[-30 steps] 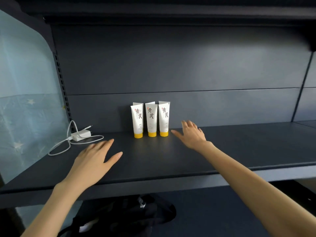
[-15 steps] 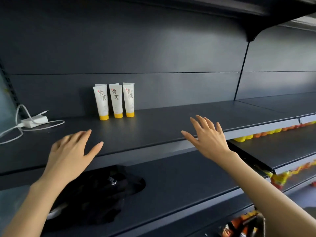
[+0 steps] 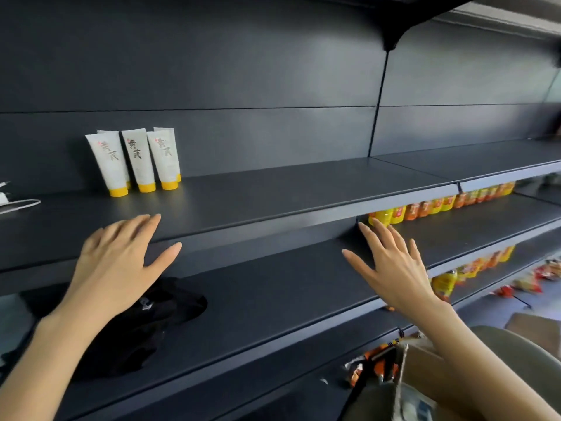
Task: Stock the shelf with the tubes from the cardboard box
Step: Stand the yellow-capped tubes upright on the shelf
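the shelf [image 3: 273, 202] is mostly bare, so stocking looks barely begun. the cardboard box [image 3: 423, 358] sits below its right end; my left grip [image 3: 118, 262] and right grip [image 3: 391, 268] hover at the shelf's front, wide and empty. a few tubes [image 3: 139, 159] stand at its back left.

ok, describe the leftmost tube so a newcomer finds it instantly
Start at the dark shelf above the black bag. Near its left end white tubes stand on yellow caps. Pick the front tube closest to the white cable.
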Motion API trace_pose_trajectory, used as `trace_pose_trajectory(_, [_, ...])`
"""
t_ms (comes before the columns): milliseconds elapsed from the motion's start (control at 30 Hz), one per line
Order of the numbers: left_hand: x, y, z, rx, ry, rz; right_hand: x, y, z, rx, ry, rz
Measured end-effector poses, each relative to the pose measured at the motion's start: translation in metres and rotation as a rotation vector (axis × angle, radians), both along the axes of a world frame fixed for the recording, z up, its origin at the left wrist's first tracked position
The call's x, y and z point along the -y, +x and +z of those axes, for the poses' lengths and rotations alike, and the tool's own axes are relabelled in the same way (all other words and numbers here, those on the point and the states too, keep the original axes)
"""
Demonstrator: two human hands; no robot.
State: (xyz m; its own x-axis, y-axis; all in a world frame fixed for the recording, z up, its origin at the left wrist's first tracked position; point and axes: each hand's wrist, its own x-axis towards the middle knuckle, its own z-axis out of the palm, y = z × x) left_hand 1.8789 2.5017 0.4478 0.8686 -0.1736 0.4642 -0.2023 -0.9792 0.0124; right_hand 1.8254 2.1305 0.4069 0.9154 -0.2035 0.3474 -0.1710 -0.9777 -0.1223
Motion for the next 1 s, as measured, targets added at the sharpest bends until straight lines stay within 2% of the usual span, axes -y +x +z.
trace_pose_trajectory(167, [0.083,-0.020,-0.021,-0.018,0.043,-0.138,0.070,-0.049,-0.021,-0.086,0.004,-0.102])
trace_pose_trajectory(400, [0.158,-0.048,-0.075,-0.156,0.078,-0.241,0.148,-0.121,-0.065,-0.195,0.050,-0.191])
trace_pose_trajectory(633, [0.206,-0.056,-0.130,-0.421,0.100,-0.307,0.191,-0.173,-0.119,-0.267,0.159,-0.334])
trace_pose_trajectory(767, [0.238,-0.056,-0.160,-0.609,0.185,-0.374,0.199,-0.194,-0.157,-0.298,0.237,-0.452])
trace_pose_trajectory(1000, [0.283,-0.054,-0.236,-0.861,0.291,-0.482,0.179,-0.210,-0.246,-0.494,0.388,-0.552])
